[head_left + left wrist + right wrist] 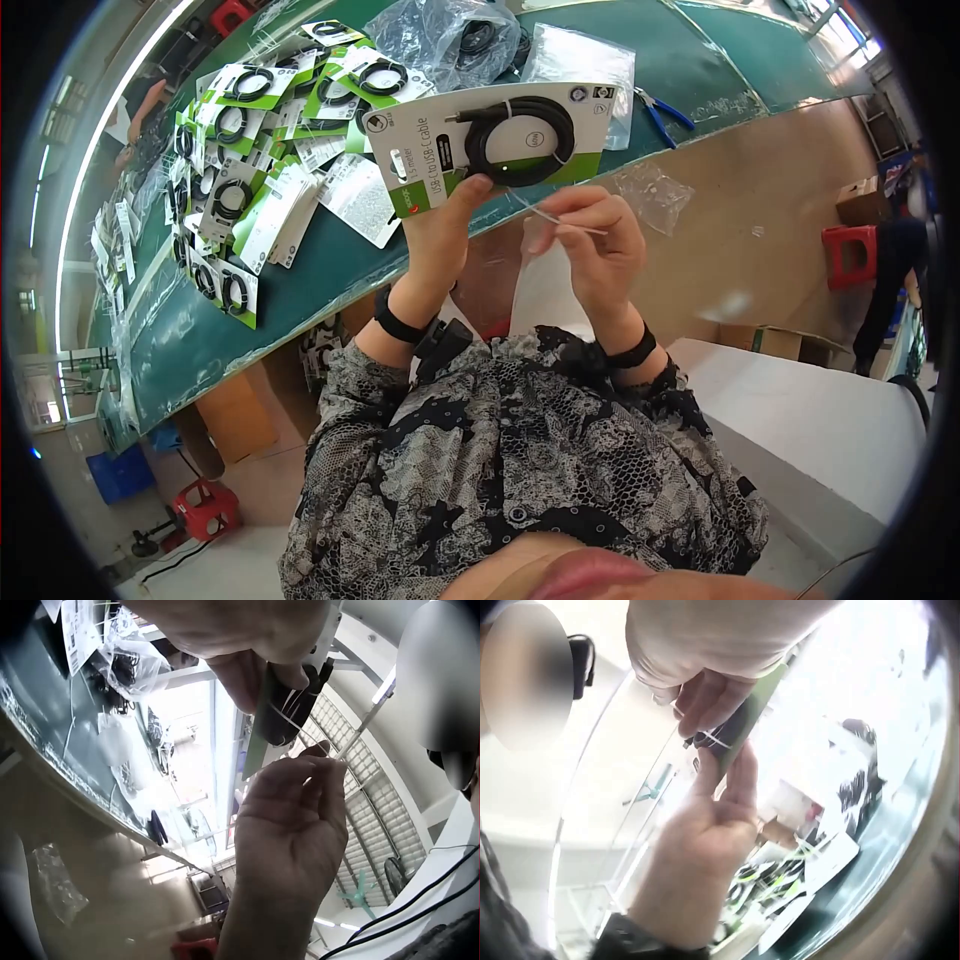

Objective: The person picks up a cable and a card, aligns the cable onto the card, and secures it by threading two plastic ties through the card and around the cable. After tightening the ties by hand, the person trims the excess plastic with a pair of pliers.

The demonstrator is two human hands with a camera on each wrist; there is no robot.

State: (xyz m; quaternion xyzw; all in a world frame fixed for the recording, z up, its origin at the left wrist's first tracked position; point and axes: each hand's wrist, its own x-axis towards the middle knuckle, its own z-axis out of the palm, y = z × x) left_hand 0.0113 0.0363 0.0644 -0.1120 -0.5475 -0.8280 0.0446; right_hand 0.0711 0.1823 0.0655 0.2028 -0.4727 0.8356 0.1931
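Observation:
My left hand (438, 228) grips the lower edge of a printed cable card (405, 150), thumb on its front. A coiled black USB-C cable (478, 150) is fastened to the card's face with ties. Just below the card's lower right edge, my right hand (603, 240) pinches a thin white tie (545, 215) that runs up toward the coil. In the left wrist view the right hand (289, 825) is close under the card, seen nearly edge-on (259, 739). The right wrist view shows the right-hand fingers (712, 705) over the coil and the left hand (705, 832) beneath.
A pile of similar carded cables (232, 200) covers the left of the green table (330, 270). Behind the held card lie clear plastic bags (420, 45) and blue-handled pliers (660, 115). A white surface (790, 420) stands at right, a red stool (850, 257) farther off.

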